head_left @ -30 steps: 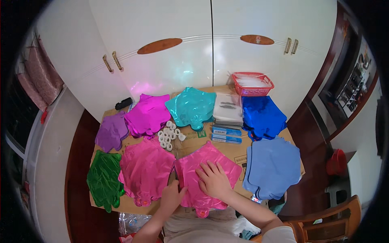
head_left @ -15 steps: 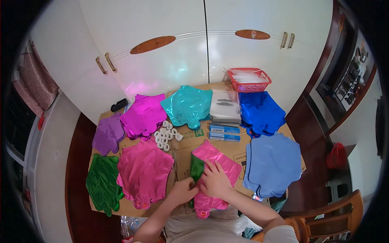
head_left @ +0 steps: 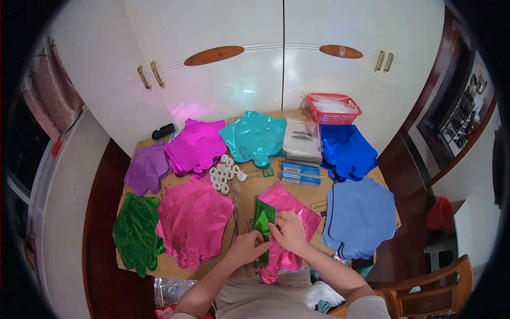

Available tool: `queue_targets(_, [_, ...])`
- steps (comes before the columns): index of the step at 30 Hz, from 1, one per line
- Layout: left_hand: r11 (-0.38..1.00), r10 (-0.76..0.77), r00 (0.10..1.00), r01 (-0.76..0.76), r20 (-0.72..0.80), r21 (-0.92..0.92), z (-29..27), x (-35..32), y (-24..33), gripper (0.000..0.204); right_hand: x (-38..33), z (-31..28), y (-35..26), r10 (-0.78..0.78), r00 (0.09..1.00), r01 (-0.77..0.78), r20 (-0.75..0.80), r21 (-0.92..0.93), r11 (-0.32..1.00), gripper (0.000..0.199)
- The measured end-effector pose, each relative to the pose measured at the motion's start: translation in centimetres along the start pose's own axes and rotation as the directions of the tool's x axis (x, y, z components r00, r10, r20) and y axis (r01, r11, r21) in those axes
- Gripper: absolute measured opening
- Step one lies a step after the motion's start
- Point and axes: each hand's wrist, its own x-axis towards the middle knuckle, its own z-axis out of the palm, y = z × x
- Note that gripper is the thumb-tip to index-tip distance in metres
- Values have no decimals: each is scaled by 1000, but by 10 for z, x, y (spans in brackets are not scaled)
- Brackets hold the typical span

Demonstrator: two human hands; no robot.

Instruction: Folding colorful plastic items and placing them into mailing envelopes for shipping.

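Observation:
A flat pink foil sheet (head_left: 291,204) lies in front of me, its rounded tab toward the near edge. Along its left side sits folded green foil (head_left: 263,218), with a brighter green flap turned up at the middle. My right hand (head_left: 289,232) rests over the pink foil, its thumb and fingers closed on the edge of the green flap. Just left of it, my left hand (head_left: 248,248) is closed at the green foil's left edge, thumb pointing right. What lies under both sets of fingertips is partly hidden.
Around the cardboard-covered table (head_left: 247,194) lie stacks of foil: large pink (head_left: 195,220), green (head_left: 137,231), purple (head_left: 147,167), magenta (head_left: 195,146), teal (head_left: 254,137), dark blue (head_left: 348,151), light blue (head_left: 362,218). White rolls (head_left: 223,173), clear bags (head_left: 302,138), blue packets (head_left: 300,174) and a red basket (head_left: 334,110) stand behind.
My right hand has gone from lying spread on the pink foil to gripping the green edge. A bright green flap is now turned up. The whole view has shifted slightly.

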Motion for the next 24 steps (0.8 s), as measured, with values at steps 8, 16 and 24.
queue_targets(8, [938,142,973,-73,-184,338,13,0,-12,47,0,0,-3,-20,999,20,-26,7,1000,23])
queue_targets(16, [985,57,956,-7,-286,173,-2,-30,-18,54,-2,-11,-10,-32,999,33,41,-5,999,26])
queue_targets(24, [973,66,915,-148,-398,-179,3,-33,-56,37,-53,-51,-45,-378,835,458,400,-124,880,62])
